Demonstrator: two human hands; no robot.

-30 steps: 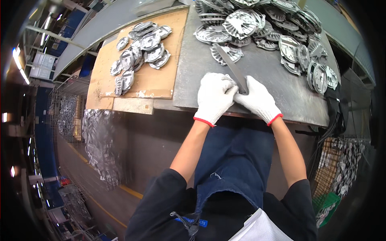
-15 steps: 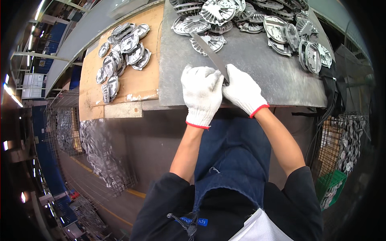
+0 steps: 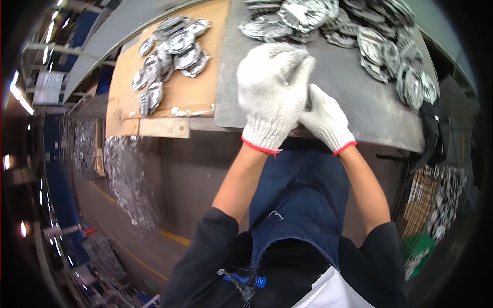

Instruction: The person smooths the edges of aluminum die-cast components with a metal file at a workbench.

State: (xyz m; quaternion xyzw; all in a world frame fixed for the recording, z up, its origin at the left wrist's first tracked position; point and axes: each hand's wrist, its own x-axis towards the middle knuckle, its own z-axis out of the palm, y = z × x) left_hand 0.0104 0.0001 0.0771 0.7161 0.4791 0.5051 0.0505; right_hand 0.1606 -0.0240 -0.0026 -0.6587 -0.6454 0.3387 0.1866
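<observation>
Both my hands wear white knit gloves with red cuffs and are close together over the near part of the grey metal tabletop (image 3: 233, 97). My left hand (image 3: 272, 95) is raised, its fingers curled and pressed together; whatever is in them is hidden. Beside and lower, my right hand (image 3: 327, 120) is closed with its thumb up, around the near end of a flat metal file (image 3: 308, 102). Only a dark sliver of the file shows between the gloves; my left hand covers the rest. Beyond the hands lie round silver finned metal castings (image 3: 267, 26), piled along the back.
More castings (image 3: 182, 41) lie heaped on a cardboard sheet (image 3: 120, 108) at the left. Another cluster (image 3: 411, 87) sits near the table's right edge, by dark cables. Wire cages of metal parts stand below at both sides, with a green crate (image 3: 421, 256) lower right.
My left hand has risen and moved slightly right, covering the file that showed plainly between the gloves. My right hand has shifted slightly right and down. The view has turned a little.
</observation>
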